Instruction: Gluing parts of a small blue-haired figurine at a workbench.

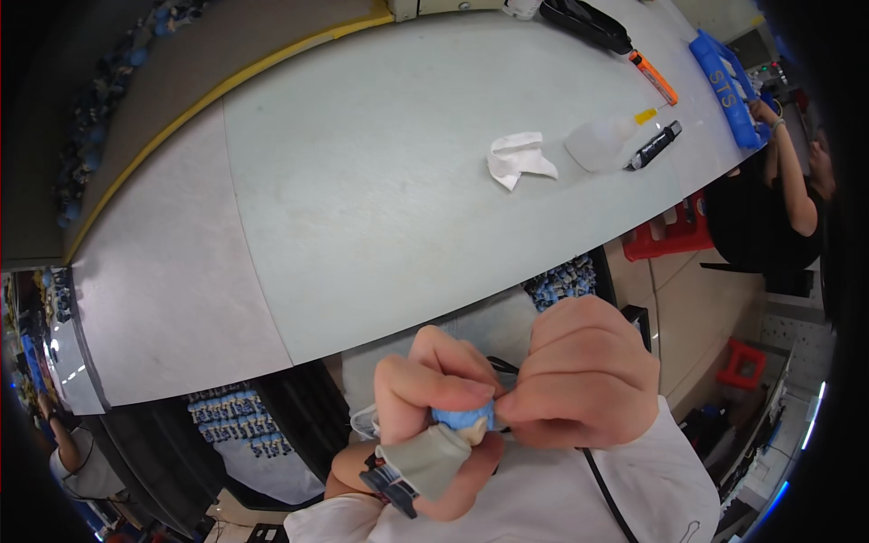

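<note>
A small figurine with light-blue hair (464, 419), a grey-clad body and dark feet is held in front of my chest. My left hand (398, 389) is closed round it, thumb and fingers pinching the head and body. Close against the blue head, my right hand (588, 376) is closed with the fingers curled in. Whatever its fingertips pinch, if anything, is hidden. The figurine lies tilted, its feet toward the lower left.
The pale worktable (362, 208) bears a crumpled white tissue (521, 160), a clear bottle with yellow tip (599, 145), a black pen-like tool (654, 146) and an orange tool (654, 78). A co-worker (769, 199) reaches toward a blue bin (729, 90). Rows of small figures (237, 418) lie below the table's edge.
</note>
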Demonstrator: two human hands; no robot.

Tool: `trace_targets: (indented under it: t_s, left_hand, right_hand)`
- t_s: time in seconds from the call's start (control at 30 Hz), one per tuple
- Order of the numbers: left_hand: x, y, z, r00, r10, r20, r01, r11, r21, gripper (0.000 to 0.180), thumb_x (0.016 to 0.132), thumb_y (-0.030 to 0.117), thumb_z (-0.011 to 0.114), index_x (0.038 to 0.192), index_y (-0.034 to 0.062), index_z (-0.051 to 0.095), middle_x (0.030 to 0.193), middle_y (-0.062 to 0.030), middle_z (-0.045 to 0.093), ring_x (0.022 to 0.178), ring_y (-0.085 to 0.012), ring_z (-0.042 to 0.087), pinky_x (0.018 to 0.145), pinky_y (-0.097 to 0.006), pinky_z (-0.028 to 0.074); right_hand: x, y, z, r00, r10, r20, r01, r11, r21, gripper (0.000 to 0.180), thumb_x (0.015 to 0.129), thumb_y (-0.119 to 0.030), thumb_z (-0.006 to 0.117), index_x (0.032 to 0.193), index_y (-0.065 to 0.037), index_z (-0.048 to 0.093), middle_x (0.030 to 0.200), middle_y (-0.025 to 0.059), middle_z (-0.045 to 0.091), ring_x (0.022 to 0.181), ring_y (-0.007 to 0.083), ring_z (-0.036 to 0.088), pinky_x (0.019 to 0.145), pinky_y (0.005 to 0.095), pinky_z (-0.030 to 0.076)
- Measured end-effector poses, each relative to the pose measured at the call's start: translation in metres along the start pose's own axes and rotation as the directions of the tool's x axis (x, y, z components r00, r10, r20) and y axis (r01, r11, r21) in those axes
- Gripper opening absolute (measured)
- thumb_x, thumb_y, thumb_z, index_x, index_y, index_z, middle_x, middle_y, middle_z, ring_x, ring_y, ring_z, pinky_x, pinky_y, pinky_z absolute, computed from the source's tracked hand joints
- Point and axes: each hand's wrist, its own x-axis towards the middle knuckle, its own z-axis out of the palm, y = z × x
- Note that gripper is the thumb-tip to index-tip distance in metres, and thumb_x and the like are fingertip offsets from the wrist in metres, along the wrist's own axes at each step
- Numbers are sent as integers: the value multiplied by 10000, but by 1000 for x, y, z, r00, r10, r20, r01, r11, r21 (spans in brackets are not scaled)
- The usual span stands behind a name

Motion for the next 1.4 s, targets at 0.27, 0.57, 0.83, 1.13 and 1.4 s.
trace_targets:
  t_s: [0.27,0.57,0.83,1.13,1.4]
  left_hand:
    - [4,-1,4,992,120,-33,-120,993,-1,448,575,-143,509,947,50,350,865,-148,431,655,-172,458,569,-275,375]
    - [-2,-4,8,996,76,-56,-74,997,36,447,572,-153,506,942,53,362,863,-140,440,654,-164,460,573,-267,381]
    - [1,-1,8,997,72,-29,-73,997,-17,451,570,-172,493,935,57,361,855,-138,430,636,-165,454,566,-269,378]
    - [0,-1,8,995,92,-44,-94,995,-41,457,563,-180,487,930,59,361,845,-141,426,631,-168,452,561,-271,376]
    - [14,-2,-7,995,-88,-47,57,892,-449,328,610,-31,527,883,94,395,843,-109,443,701,-183,454,635,-286,374]
  right_hand:
    - [2,1,1,999,-51,7,51,999,12,218,496,43,612,705,20,551,610,49,507,486,164,463,421,233,386]
    - [1,1,0,997,-76,8,76,997,-6,209,496,34,613,693,23,543,597,52,499,468,164,457,412,231,386]
    - [1,-1,0,996,-93,6,93,995,-25,219,474,22,609,681,17,536,595,47,494,466,160,452,404,223,375]
    - [1,-2,2,994,-110,-6,109,993,-38,252,453,-13,605,694,13,534,620,39,495,482,154,457,395,223,352]
    - [0,10,7,1000,-6,6,6,996,84,217,539,46,643,734,-37,596,645,22,512,533,165,477,465,242,377]
